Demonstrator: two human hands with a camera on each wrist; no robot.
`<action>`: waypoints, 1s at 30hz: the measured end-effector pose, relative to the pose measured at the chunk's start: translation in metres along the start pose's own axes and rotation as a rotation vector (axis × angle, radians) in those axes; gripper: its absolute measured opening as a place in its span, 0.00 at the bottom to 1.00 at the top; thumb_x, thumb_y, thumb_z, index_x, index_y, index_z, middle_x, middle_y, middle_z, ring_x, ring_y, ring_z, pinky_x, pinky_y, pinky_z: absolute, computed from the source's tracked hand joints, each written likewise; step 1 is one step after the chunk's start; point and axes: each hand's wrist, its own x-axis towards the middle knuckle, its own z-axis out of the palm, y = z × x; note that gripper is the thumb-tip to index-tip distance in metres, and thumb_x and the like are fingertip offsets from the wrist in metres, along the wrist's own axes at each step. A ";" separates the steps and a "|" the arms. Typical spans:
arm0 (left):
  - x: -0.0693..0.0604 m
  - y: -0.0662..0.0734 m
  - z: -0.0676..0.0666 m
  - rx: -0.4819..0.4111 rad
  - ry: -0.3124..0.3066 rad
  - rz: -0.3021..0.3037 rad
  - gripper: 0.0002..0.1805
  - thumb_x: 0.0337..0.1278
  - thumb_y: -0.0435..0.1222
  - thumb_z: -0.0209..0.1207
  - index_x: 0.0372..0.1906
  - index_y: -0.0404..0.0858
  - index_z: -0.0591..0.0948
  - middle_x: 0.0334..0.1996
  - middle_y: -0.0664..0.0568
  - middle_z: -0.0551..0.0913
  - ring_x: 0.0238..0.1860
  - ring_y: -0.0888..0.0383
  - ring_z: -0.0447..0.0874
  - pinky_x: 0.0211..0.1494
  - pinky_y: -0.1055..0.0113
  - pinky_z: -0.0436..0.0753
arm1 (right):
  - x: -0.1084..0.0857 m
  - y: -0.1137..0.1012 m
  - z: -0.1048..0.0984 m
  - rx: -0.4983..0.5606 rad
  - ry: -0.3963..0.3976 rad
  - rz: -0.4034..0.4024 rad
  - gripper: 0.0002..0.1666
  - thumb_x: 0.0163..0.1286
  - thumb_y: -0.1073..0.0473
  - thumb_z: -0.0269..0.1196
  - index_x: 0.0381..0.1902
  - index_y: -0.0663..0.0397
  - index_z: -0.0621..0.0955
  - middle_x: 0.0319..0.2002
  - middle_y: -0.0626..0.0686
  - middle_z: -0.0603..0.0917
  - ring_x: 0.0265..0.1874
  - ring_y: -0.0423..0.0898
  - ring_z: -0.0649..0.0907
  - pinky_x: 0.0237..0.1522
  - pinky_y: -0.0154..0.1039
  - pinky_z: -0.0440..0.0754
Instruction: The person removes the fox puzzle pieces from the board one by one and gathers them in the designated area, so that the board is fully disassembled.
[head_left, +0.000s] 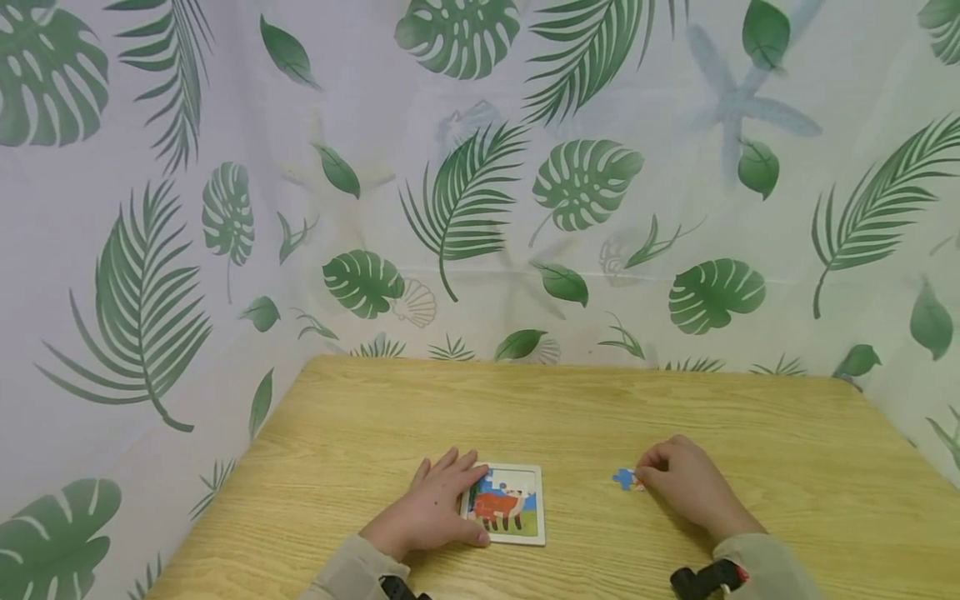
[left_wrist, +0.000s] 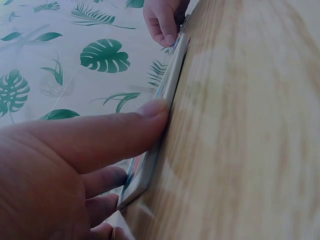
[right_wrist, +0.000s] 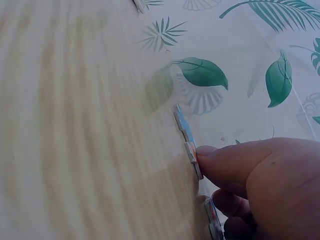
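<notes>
Puzzle board point(head_left: 542, 510) lies between left hand point(head_left: 437, 507), spread on it, and right hand point(head_left: 692, 485), pinching a piece point(right_wrist: 190, 153).

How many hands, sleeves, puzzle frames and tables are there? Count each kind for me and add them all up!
Hands: 2 (left hand, right hand)
Sleeves: 2 (left sleeve, right sleeve)
Puzzle frames: 1 (the white-edged puzzle frame by the left hand)
Tables: 1 (the wooden table)
Total: 6
</notes>
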 end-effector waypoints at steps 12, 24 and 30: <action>-0.002 0.002 0.000 0.002 0.005 0.004 0.53 0.45 0.56 0.75 0.78 0.45 0.66 0.80 0.43 0.51 0.80 0.43 0.42 0.75 0.36 0.36 | -0.002 0.000 0.003 -0.015 0.007 0.006 0.05 0.70 0.54 0.67 0.33 0.44 0.87 0.36 0.49 0.76 0.33 0.44 0.74 0.39 0.46 0.76; -0.003 -0.004 -0.007 -0.070 -0.004 0.009 0.57 0.46 0.54 0.75 0.80 0.41 0.60 0.80 0.45 0.51 0.80 0.45 0.38 0.78 0.42 0.37 | 0.000 0.003 0.002 -0.033 0.027 -0.008 0.04 0.69 0.54 0.67 0.33 0.43 0.87 0.36 0.49 0.76 0.34 0.44 0.74 0.39 0.47 0.76; -0.008 -0.007 -0.010 -0.177 -0.033 -0.038 0.56 0.46 0.48 0.76 0.80 0.43 0.60 0.81 0.50 0.50 0.81 0.46 0.35 0.77 0.39 0.41 | -0.001 0.003 0.003 -0.033 0.029 -0.012 0.05 0.69 0.54 0.67 0.32 0.43 0.87 0.36 0.49 0.76 0.34 0.44 0.74 0.39 0.47 0.76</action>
